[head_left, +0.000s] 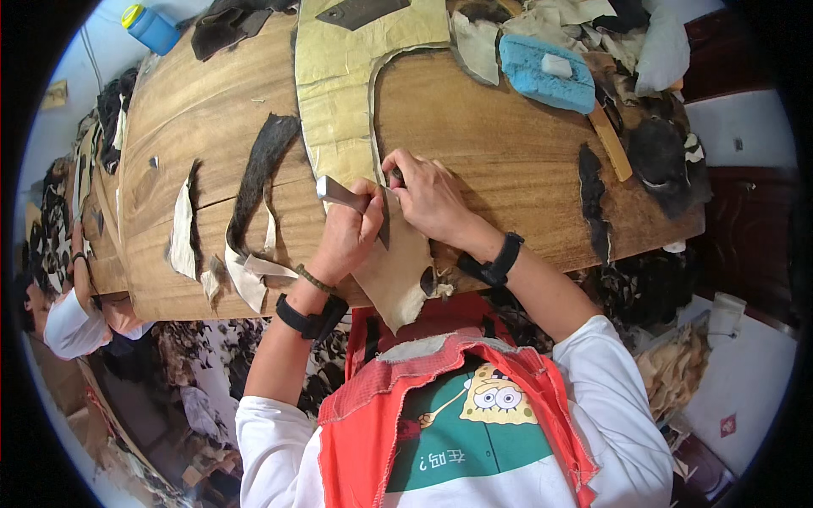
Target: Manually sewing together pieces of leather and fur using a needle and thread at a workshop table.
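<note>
The left hand (349,233) grips a metal blade (339,193) and the right hand (430,199) pinches a small tool (396,176) – both close together on a tan hide piece (396,275) at the wooden table (203,110) edge. A blue bottle (149,27) with a yellow cap stands far off – contents hidden.

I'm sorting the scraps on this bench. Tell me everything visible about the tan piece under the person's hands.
The tan piece looks like thin hide, skin side up, pale brown with a rough, uneven outline. It lies flat on the wooden table and its lower part hangs over the near edge, where dark fur shows at one corner. The right hand presses it down; the left hand holds a metal blade tool against its upper end.
</note>
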Available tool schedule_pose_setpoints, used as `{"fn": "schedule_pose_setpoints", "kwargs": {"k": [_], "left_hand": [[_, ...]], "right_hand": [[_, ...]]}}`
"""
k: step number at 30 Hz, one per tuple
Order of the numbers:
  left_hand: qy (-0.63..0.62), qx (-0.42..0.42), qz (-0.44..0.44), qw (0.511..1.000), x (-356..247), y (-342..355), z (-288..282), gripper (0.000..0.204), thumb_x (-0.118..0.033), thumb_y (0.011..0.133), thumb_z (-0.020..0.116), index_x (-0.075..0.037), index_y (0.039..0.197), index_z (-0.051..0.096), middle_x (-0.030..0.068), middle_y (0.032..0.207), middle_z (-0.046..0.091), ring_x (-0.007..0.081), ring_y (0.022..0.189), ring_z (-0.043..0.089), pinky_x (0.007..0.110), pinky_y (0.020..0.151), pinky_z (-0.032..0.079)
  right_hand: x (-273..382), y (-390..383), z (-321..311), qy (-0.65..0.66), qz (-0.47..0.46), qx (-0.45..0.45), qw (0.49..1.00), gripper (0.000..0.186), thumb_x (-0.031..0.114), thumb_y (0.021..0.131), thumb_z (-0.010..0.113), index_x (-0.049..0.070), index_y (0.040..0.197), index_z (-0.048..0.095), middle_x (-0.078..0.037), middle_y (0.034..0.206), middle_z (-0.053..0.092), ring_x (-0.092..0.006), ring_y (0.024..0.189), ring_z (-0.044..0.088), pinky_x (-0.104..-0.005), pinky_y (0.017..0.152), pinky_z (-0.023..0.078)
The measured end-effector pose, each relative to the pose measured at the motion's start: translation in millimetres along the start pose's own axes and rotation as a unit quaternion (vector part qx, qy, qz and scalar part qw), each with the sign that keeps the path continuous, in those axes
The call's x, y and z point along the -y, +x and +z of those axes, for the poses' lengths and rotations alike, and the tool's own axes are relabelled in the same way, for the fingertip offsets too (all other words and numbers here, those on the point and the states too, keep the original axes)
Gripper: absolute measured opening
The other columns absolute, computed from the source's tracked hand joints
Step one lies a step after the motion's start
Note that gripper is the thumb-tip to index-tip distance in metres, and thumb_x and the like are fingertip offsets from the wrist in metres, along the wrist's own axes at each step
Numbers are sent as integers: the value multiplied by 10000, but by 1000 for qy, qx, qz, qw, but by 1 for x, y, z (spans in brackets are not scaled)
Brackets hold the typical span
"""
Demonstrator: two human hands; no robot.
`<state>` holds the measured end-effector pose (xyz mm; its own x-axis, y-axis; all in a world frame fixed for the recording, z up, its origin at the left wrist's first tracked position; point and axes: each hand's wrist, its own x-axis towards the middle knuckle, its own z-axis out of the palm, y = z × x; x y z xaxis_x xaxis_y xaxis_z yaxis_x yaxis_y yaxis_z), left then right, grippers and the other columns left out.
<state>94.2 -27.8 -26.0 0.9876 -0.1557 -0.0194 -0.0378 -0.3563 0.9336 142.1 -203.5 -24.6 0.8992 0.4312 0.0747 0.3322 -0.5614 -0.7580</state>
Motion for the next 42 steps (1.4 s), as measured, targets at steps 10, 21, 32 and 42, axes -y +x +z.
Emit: {"fn": "schedule_pose_setpoints", "kwargs": {"k": [10,21,32,42], "left_hand": [[146,-31,128,981,0,15,3,138,-129,960,526,-15,1023,569,225,811,629,418,773,634,450,693,500],[80,35,-12,996,-8,-8,5,251,-248,1027,451,-18,966,532,67,729,510,169,696,509,324,652,436],[16,65,38,997,-13,-26,0,285,-258,1010,470,-3,898,531,101,738,478,201,720,486,339,666,421],[332,-69,-22,940,-83,-85,46,175,-175,816,608,-8,867,611,161,779,603,350,770,607,448,670,475]], "right_hand": [[-6,3,11,-36,-105,-4,994,252,41,837,553,34,1072,461,-216,911,642,-402,931,619,-479,800,425],[17,-15,-4,93,-4,-49,994,318,22,879,567,43,1167,435,-219,858,617,-393,812,643,-455,724,499],[30,-87,-21,141,-127,73,979,300,178,894,672,22,1115,545,-123,865,557,-263,808,577,-361,770,483],[71,-62,-67,-24,-178,110,977,510,446,852,690,55,1173,627,-182,1020,633,-368,905,659,-431,742,518]]}}
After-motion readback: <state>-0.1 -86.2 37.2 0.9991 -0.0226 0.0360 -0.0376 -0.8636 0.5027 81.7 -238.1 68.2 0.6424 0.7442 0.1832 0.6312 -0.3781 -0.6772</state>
